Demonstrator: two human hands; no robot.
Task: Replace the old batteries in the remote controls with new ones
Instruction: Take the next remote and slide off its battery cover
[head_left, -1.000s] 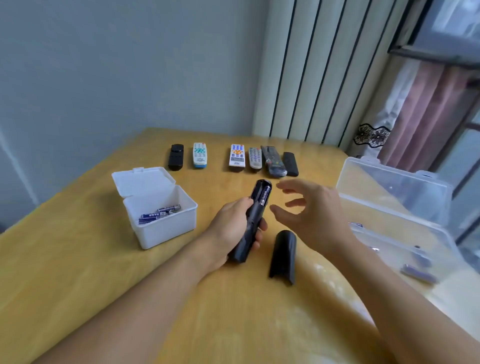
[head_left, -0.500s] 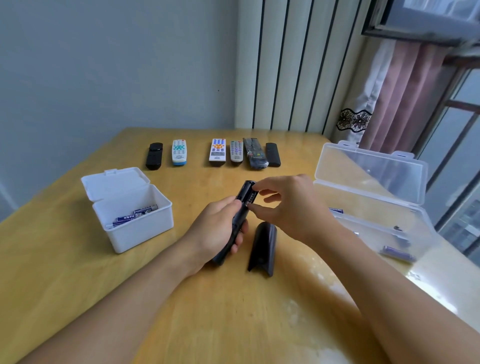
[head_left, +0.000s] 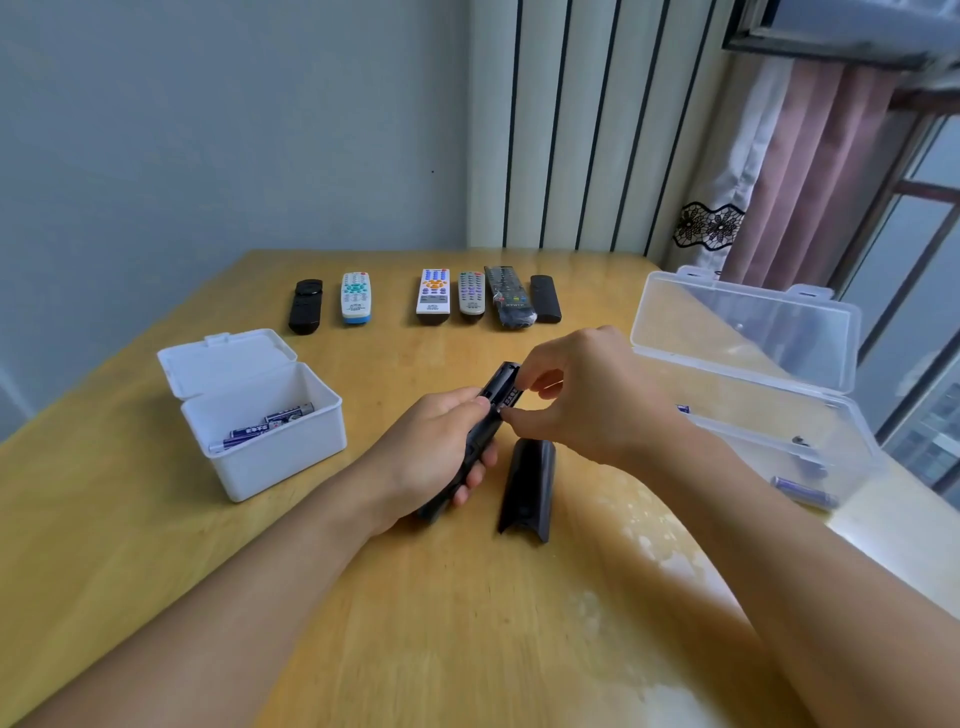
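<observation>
My left hand (head_left: 431, 457) grips a black remote (head_left: 496, 395) at the table's middle, its open battery bay facing up. My right hand (head_left: 587, 400) has its thumb and fingertips pinched on a battery (head_left: 508, 399) in that bay. The remote's black back cover (head_left: 527, 486) lies on the table just right of my left hand. A white box (head_left: 262, 415) with its lid open holds several blue batteries (head_left: 267, 426) at the left. A clear plastic box (head_left: 748, 384) at the right holds a few batteries (head_left: 802, 491).
Several remotes lie in a row at the far side of the wooden table (head_left: 467, 623): a black one (head_left: 305, 305), white ones (head_left: 356, 297) (head_left: 432, 292), a grey one (head_left: 471, 293) and two dark ones (head_left: 509, 296) (head_left: 545, 299). A wall, striped panel and curtain stand behind.
My right hand came in from hovering open above the remote and now pinches at the battery bay. The camera view has swung slightly to the right.
</observation>
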